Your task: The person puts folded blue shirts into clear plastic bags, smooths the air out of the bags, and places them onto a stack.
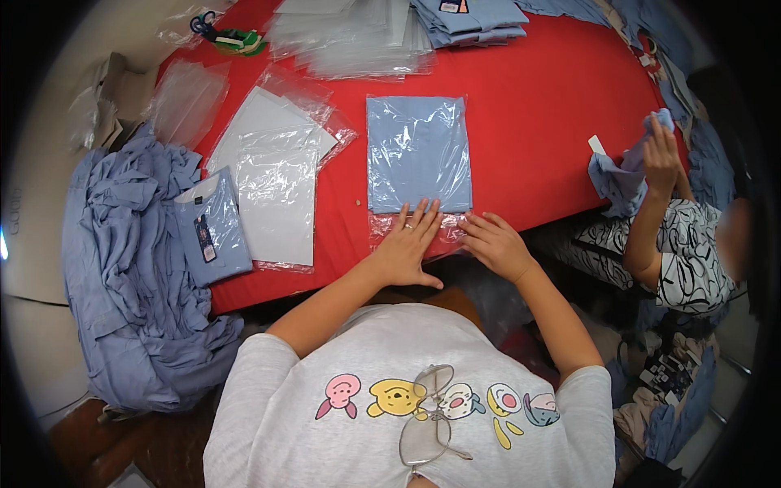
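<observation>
A folded light-blue shirt in a clear plastic bag [419, 154] lies upright before me on the red table, its back or plain side up. The bag's clear flap [382, 226] extends below the shirt towards the table's near edge. My left hand [407, 250] lies flat on this flap with fingers spread, the fingertips reaching the shirt's lower edge. At the bag's lower right corner, my right hand [498, 248] rests with its fingers stretched over the flap; no firm grip shows.
Left of the bag are clear sleeves with white boards [278, 199], a bagged shirt [213, 230] and a heap of blue shirts [142, 268]. Behind lie plastic bags [350, 41], folded shirts [472, 20] and a green tape dispenser [240, 41]. At right, another person [691, 252] handles blue cloth [618, 179].
</observation>
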Action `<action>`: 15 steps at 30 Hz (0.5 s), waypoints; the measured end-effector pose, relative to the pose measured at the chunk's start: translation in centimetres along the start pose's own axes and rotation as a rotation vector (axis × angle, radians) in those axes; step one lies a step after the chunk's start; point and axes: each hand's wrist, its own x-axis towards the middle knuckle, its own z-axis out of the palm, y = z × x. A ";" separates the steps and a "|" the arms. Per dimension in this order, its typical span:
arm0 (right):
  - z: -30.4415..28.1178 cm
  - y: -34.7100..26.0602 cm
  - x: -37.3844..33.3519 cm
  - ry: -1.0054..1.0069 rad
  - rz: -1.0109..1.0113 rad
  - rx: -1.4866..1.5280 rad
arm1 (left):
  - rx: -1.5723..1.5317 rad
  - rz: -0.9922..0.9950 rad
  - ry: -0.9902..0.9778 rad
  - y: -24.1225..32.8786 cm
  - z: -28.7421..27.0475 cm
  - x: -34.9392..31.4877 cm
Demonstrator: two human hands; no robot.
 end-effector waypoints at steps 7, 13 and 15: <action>-1.0 -1.4 1.2 0.185 0.329 0.438 | -0.001 -0.171 0.297 -0.5 1.8 -4.3; 0.9 -1.0 3.0 0.314 0.494 0.608 | -0.550 -0.364 0.564 -3.7 -1.9 -6.8; 2.6 -0.8 4.2 0.448 0.626 0.850 | -0.800 -0.471 0.590 -4.4 -2.3 -5.5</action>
